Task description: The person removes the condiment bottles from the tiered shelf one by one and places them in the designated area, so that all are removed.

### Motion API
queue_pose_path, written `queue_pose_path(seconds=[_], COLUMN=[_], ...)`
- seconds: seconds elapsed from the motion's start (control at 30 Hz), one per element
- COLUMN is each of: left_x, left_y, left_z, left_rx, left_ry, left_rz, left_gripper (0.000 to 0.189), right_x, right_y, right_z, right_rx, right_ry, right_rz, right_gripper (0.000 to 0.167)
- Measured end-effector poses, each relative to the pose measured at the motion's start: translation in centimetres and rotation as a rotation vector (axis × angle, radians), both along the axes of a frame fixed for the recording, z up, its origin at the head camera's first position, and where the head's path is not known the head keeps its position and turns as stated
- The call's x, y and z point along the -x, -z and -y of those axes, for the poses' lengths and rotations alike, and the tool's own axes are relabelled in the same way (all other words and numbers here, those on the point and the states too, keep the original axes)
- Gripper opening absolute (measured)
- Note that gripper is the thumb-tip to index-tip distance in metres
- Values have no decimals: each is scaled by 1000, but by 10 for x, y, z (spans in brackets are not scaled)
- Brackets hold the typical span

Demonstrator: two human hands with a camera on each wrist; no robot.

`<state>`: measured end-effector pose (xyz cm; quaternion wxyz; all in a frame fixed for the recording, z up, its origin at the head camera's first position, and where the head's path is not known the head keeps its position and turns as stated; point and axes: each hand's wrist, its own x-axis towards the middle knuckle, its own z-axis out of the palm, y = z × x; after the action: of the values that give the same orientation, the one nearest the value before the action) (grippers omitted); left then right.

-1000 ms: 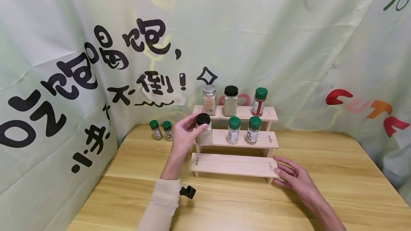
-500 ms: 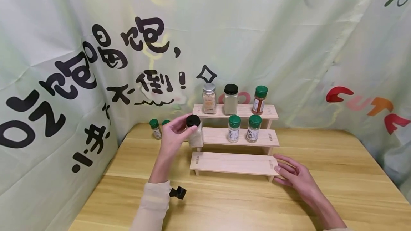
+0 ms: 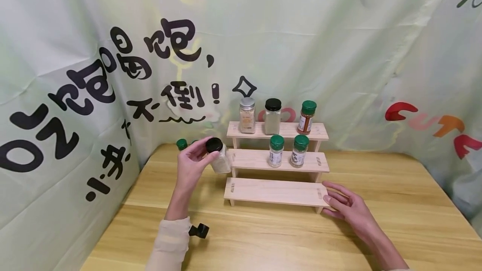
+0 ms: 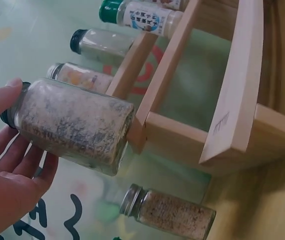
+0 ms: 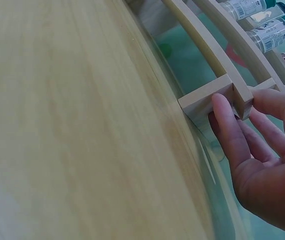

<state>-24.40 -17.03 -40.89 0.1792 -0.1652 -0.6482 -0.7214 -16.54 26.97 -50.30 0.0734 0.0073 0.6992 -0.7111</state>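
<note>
My left hand [image 3: 190, 166] pinches a glass spice jar [image 3: 221, 160] near its black lid. The jar is tilted and held just off the left end of the wooden tiered rack [image 3: 276, 191]. Speckled pale and dark seasoning fills most of it in the left wrist view. At the rack's front right corner, my right hand [image 3: 348, 206] grips the end of the lowest step, with the thumb [image 5: 225, 117] against its leg. Two green-lidded jars [image 3: 276, 152] stand on the middle step. On the top step are a silver-lidded jar [image 3: 247, 116], a black-lidded jar [image 3: 273, 117] and a green-lidded red-spice jar [image 3: 306, 117].
Behind my left hand, a small green-lidded jar [image 3: 182, 144] stands on the wooden table [image 3: 271, 237], mostly hidden. A metal-lidded jar with brown contents [image 4: 175, 212] shows beside the rack in the left wrist view. Printed curtains [image 3: 339, 53] enclose the back and sides.
My left hand has moved left with the black-lidded jar, from over the middle step to beyond its left end, and the jar now tilts. My right hand stays on the rack.
</note>
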Motion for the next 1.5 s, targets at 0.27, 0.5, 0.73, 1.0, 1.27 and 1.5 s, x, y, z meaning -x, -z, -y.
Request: queue_pose_path(seconds=[0.27,0.5,0.73,1.0,1.27,1.5], left_x=[-2,-3,-2,3,11,15], left_y=[2,9,23,37,52,63], left_z=[12,20,30,38,39,37], left_rx=[-43,-26,12,56,67,84], left_ry=[0,1,-34,-37,-12,19], left_rz=[16,37,78,133,176,185], left_gripper=[44,46,45,48,48,47], right_x=[0,-2,1,0,0,-1], right_y=[0,1,1,-1,0,-1], right_z=[0,-1,0,0,-1,-1], right_rx=[-3,14,26,27,31,24], right_ry=[-3,-8,-12,-9,-31,-22], right_rz=[-20,-22,-26,-6,-38,-18], right_gripper=[57,57,57,54,57,56])
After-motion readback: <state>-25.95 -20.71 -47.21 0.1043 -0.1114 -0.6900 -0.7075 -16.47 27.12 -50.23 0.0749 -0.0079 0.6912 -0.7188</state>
